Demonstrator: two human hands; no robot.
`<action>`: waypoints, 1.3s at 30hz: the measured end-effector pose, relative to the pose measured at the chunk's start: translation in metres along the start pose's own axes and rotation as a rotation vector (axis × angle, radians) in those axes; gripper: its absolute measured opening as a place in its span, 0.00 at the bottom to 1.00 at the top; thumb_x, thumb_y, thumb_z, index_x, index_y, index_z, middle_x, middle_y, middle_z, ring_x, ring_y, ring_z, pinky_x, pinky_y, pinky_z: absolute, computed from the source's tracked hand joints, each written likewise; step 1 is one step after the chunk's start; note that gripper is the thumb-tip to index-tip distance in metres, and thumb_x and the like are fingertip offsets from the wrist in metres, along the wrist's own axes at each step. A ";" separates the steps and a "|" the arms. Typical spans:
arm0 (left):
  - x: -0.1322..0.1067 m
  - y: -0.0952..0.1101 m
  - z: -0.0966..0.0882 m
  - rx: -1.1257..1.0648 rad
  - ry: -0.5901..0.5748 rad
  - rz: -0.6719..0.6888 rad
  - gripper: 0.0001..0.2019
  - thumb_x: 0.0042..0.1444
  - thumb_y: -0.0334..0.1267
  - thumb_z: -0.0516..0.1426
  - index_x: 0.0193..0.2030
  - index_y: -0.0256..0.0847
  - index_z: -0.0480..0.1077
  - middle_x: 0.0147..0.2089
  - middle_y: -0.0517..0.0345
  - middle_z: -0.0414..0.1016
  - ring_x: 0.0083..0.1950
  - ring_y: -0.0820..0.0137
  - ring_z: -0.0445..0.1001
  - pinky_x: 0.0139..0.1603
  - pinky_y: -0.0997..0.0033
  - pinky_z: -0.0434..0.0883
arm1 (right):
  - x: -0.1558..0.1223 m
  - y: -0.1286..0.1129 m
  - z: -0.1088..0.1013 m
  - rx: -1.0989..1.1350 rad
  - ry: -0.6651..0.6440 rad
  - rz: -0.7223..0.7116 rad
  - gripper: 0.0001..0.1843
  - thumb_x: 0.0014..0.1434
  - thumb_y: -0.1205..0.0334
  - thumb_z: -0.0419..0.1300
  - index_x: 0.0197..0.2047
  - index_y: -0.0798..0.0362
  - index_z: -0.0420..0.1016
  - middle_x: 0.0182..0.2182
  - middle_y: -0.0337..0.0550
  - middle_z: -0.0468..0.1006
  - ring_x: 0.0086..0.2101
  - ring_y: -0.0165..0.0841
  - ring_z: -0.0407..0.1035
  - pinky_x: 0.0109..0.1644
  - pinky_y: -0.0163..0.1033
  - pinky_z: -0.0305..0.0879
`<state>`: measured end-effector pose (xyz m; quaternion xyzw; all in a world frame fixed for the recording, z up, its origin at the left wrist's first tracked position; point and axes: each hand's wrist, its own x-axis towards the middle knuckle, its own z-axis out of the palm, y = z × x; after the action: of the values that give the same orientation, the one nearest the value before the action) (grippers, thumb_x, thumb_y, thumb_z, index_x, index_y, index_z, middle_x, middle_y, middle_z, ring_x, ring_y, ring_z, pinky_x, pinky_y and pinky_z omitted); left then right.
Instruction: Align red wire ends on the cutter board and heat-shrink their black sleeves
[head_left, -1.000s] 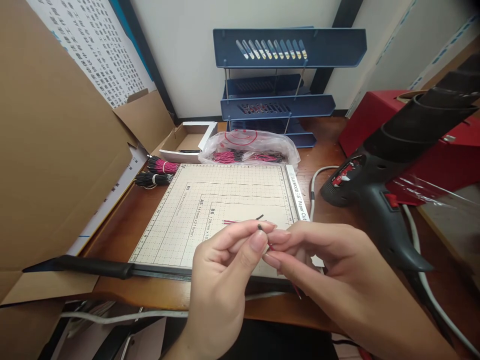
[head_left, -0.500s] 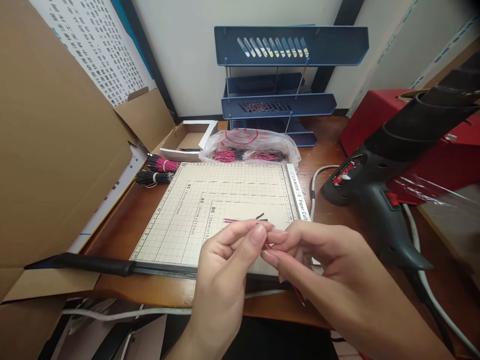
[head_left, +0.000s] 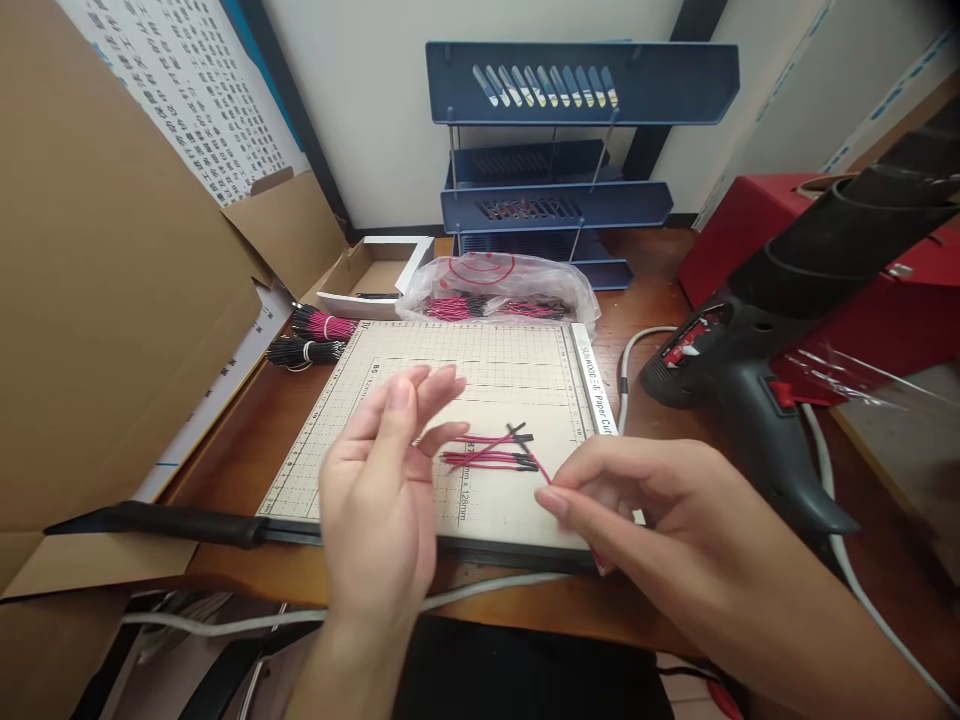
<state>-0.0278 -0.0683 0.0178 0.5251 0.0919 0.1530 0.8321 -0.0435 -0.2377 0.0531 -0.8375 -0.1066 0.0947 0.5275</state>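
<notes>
My right hand point(head_left: 600, 500) pinches a thin red wire point(head_left: 545, 474) between thumb and index finger. Its black-sleeved end points up and left, slightly blurred, and the other end shows below the hand. To the left, my left hand point(head_left: 394, 440) hovers over the paper cutter board point(head_left: 510, 375), fingers apart and no object visible in them. Between the hands, several short red wires point(head_left: 487, 458) with black sleeved ends lie on the board, most of them roughly side by side.
Bundled wires point(head_left: 304, 350) and an open small box point(head_left: 371, 275) sit beyond the board, near a plastic bag point(head_left: 499, 290) of wires. A hot air gun point(head_left: 772, 400) stands right, before a red box point(head_left: 735, 230). The cutter handle point(head_left: 187, 524) lies front left; blue trays point(head_left: 555, 205) stand behind.
My hands have parted: the left has moved left, off the wire, and its fingers have spread. The right still pinches the red wire. The wires on the board now show more fully.
</notes>
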 end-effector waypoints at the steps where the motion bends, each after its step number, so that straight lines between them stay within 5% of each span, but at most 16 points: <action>1: 0.001 0.001 -0.003 0.112 -0.027 0.065 0.08 0.63 0.43 0.65 0.47 0.47 0.80 0.48 0.58 0.84 0.52 0.67 0.82 0.42 0.77 0.77 | 0.001 0.002 -0.001 -0.015 0.060 -0.014 0.13 0.62 0.56 0.63 0.27 0.51 0.79 0.23 0.37 0.76 0.24 0.25 0.66 0.25 0.29 0.60; 5: -0.007 0.000 -0.012 0.492 -0.383 -0.003 0.21 0.59 0.39 0.68 0.59 0.50 0.75 0.51 0.57 0.84 0.56 0.62 0.80 0.54 0.70 0.76 | 0.011 0.009 0.002 0.147 0.191 -0.001 0.08 0.61 0.55 0.66 0.33 0.49 0.81 0.26 0.37 0.79 0.24 0.25 0.67 0.25 0.28 0.61; 10: -0.011 -0.004 -0.020 0.578 -0.524 -0.019 0.06 0.65 0.41 0.63 0.46 0.47 0.81 0.43 0.59 0.85 0.47 0.65 0.84 0.50 0.70 0.78 | 0.021 0.014 0.010 0.380 0.071 0.087 0.07 0.60 0.57 0.66 0.35 0.51 0.77 0.25 0.35 0.77 0.19 0.21 0.63 0.20 0.26 0.59; 13: 0.000 -0.001 -0.030 0.778 -0.571 0.218 0.06 0.66 0.37 0.61 0.45 0.47 0.82 0.44 0.59 0.85 0.46 0.67 0.82 0.49 0.70 0.77 | 0.023 0.021 0.005 0.272 0.061 0.099 0.09 0.58 0.56 0.68 0.39 0.50 0.78 0.29 0.36 0.79 0.20 0.21 0.64 0.20 0.26 0.59; 16: 0.017 0.003 -0.041 1.055 -0.629 0.583 0.09 0.66 0.33 0.60 0.48 0.44 0.81 0.43 0.57 0.83 0.44 0.66 0.77 0.47 0.66 0.75 | 0.026 0.028 -0.006 0.063 0.210 0.103 0.15 0.56 0.51 0.69 0.44 0.49 0.79 0.33 0.37 0.79 0.18 0.19 0.59 0.18 0.27 0.54; 19: 0.030 0.006 -0.047 1.265 -0.737 0.735 0.09 0.67 0.34 0.59 0.48 0.43 0.81 0.44 0.55 0.82 0.45 0.63 0.72 0.47 0.62 0.72 | 0.027 0.031 -0.014 -0.051 0.331 0.096 0.17 0.56 0.47 0.67 0.44 0.49 0.79 0.30 0.36 0.77 0.17 0.20 0.56 0.16 0.29 0.50; 24: 0.034 0.011 -0.044 1.387 -0.828 0.608 0.11 0.69 0.37 0.56 0.53 0.44 0.77 0.52 0.54 0.77 0.53 0.60 0.69 0.53 0.58 0.71 | 0.024 0.027 -0.016 -0.083 0.274 0.052 0.11 0.58 0.50 0.66 0.37 0.49 0.81 0.20 0.34 0.70 0.17 0.22 0.55 0.17 0.30 0.48; 27: 0.034 0.015 -0.036 1.443 -0.900 0.504 0.15 0.66 0.41 0.59 0.58 0.43 0.73 0.56 0.53 0.75 0.57 0.58 0.68 0.57 0.56 0.70 | 0.019 0.023 -0.017 -0.041 0.211 0.017 0.10 0.60 0.51 0.64 0.38 0.48 0.81 0.25 0.36 0.75 0.19 0.23 0.59 0.18 0.30 0.51; 31: 0.040 0.018 -0.023 1.557 -1.032 0.400 0.09 0.68 0.39 0.57 0.51 0.42 0.74 0.51 0.53 0.75 0.53 0.59 0.70 0.54 0.57 0.70 | 0.018 0.023 -0.020 -0.054 0.189 -0.009 0.08 0.61 0.55 0.64 0.38 0.48 0.81 0.31 0.38 0.80 0.20 0.23 0.60 0.19 0.31 0.53; 34: 0.044 0.020 -0.013 1.698 -1.105 0.470 0.08 0.69 0.32 0.53 0.46 0.40 0.74 0.45 0.51 0.76 0.49 0.58 0.71 0.48 0.59 0.70 | 0.020 0.027 -0.023 -0.053 0.267 -0.010 0.09 0.60 0.54 0.65 0.37 0.50 0.81 0.26 0.36 0.77 0.19 0.23 0.57 0.19 0.31 0.51; 39: 0.050 0.024 0.012 1.887 -1.327 0.619 0.11 0.56 0.19 0.56 0.33 0.38 0.74 0.32 0.52 0.76 0.34 0.61 0.74 0.36 0.64 0.67 | 0.025 0.034 -0.025 -0.009 0.341 -0.003 0.12 0.59 0.50 0.66 0.36 0.51 0.81 0.28 0.39 0.78 0.22 0.25 0.62 0.20 0.33 0.52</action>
<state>0.0187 -0.0512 0.0445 0.9056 -0.4103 -0.0822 -0.0690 -0.0102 -0.2663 0.0317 -0.8435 -0.0170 -0.0502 0.5344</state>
